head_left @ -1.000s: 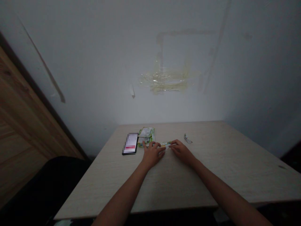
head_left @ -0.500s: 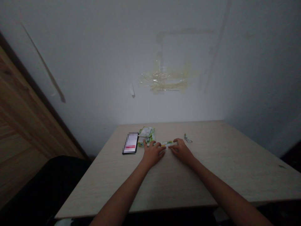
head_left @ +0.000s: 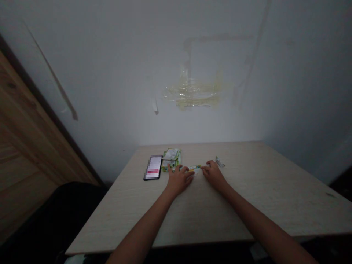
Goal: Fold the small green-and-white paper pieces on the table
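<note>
Across the desk [head_left: 198, 216]: both your hands are palm-down, a gap between them.
Left hand [head_left: 178, 179]: over the left part of the strip [head_left: 196, 167], fingers spread; whether its grip pinches anything underneath, you cannot tell.
Right hand [head_left: 215, 176]: fingers bent, tips at the strip's right end, touching or just beside; whether this grip has closed on it, you cannot tell.
Strip's axis: left to right, crosswise before you, spanning the gap; it lies leftward from your right grip, while your left hand, covering part, is nearer.
Phone [head_left: 154, 167]: left of your left hand, apart.
Packets [head_left: 172, 158]: piled just beyond your left fingers.
Scrap [head_left: 220, 162]: just beyond your right hand.
</note>
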### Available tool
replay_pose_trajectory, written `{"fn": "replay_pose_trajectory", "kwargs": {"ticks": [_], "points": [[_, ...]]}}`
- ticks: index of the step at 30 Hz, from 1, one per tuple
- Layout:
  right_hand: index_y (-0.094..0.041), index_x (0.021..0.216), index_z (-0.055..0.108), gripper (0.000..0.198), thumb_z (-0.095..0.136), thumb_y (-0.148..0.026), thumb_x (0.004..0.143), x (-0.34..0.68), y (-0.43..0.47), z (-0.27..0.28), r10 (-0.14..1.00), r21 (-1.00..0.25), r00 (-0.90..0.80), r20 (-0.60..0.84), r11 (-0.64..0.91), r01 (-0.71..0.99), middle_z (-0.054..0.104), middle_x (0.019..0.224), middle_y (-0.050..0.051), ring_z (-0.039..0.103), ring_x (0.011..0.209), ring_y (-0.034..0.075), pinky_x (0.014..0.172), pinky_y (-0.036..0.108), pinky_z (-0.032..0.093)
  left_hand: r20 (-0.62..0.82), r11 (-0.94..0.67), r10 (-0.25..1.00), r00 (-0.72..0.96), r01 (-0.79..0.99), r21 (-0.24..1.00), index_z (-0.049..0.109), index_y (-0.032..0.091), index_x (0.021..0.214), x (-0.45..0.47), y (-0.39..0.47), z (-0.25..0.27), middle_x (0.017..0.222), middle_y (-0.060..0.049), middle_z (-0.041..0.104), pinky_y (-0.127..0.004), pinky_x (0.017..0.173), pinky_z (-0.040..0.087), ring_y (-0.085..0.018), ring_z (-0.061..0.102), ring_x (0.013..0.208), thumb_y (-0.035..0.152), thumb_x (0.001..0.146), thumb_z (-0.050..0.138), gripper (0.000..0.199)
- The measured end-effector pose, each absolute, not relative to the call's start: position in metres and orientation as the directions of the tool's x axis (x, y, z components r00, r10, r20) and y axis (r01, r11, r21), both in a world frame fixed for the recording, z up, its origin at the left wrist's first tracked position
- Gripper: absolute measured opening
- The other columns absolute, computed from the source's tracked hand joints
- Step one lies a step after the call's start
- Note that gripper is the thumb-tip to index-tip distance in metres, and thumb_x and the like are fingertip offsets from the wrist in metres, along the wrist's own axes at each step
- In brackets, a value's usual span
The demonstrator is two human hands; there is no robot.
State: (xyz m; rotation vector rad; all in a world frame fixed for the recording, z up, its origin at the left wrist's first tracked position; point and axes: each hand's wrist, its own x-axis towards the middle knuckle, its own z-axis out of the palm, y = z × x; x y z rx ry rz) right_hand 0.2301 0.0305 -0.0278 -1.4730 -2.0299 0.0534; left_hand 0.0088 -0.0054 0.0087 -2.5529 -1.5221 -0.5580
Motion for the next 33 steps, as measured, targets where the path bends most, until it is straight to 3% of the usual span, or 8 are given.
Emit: {"fn": "replay_pose_trajectory", "kwargs": {"ticks": [10,13,17,24,30,33], "points": [[-0.014,0.118,0.068,0.033,0.047,-0.018,0.093,0.233,0.031,-0.033,0.847,-0.389,-0.200,0.493,0.420,0.820,0.056,0.125,0.018,0.050,0.119,0.026,0.105,0.043,0.040,0.389,-0.501,0.817,0.425,0.857,0.116,0.063,0.046,0.118,0.009,-0.003,0.002,0.121,0.000,0.064,-0.077,0.107,-0.004,-0.029,0.045,0.124,0.046,0.093,0.050,0.028],[-0.016,0.127,0.062,0.039,0.048,-0.015,0.091,0.236,0.030,-0.031,0.809,-0.372,-0.289,0.512,0.512,0.774,0.056,0.132,0.014,0.049,0.123,0.024,0.107,0.043,0.039,0.386,-0.510,0.817,0.428,0.849,0.139,0.063,0.046,0.117,0.008,-0.002,0.001,0.123,0.001,0.064,-0.078,0.106,-0.005,-0.029,0.045,0.125,0.047,0.093,0.049,0.028],[-0.024,0.122,0.066,0.035,0.048,-0.016,0.092,0.236,0.025,-0.027,0.764,-0.343,-0.432,0.479,0.615,0.710,0.064,0.121,0.009,0.056,0.114,0.021,0.102,0.042,0.043,0.383,-0.506,0.822,0.421,0.848,0.154,0.062,0.043,0.119,0.006,-0.001,-0.002,0.127,0.000,0.062,-0.078,0.106,-0.005,-0.029,0.042,0.130,0.048,0.094,0.045,0.030],[-0.020,0.113,0.070,0.030,0.052,-0.015,0.090,0.233,0.019,-0.021,0.727,-0.332,-0.475,0.496,0.664,0.670,0.065,0.108,0.011,0.057,0.104,0.022,0.093,0.039,0.047,0.391,-0.467,0.836,0.385,0.873,0.141,0.062,0.041,0.119,0.005,0.000,-0.004,0.132,0.000,0.060,-0.079,0.107,0.000,-0.029,0.042,0.132,0.048,0.094,0.046,0.030],[-0.022,0.109,0.071,0.033,0.051,-0.009,0.087,0.232,0.014,-0.016,0.684,-0.403,-0.517,0.515,0.725,0.558,0.066,0.102,0.009,0.057,0.101,0.020,0.092,0.038,0.048,0.384,-0.437,0.852,0.357,0.888,0.144,0.062,0.042,0.119,0.005,0.002,-0.005,0.130,0.000,0.062,-0.079,0.107,0.003,-0.029,0.042,0.130,0.048,0.094,0.047,0.030],[-0.021,0.112,0.069,0.038,0.049,-0.006,0.085,0.233,0.015,-0.016,0.674,-0.425,-0.502,0.542,0.735,0.529,0.066,0.110,0.010,0.056,0.108,0.021,0.097,0.041,0.046,0.378,-0.434,0.856,0.353,0.888,0.151,0.062,0.042,0.119,0.005,0.003,-0.006,0.130,-0.001,0.061,-0.079,0.107,0.003,-0.030,0.042,0.130,0.048,0.094,0.047,0.030]]}}
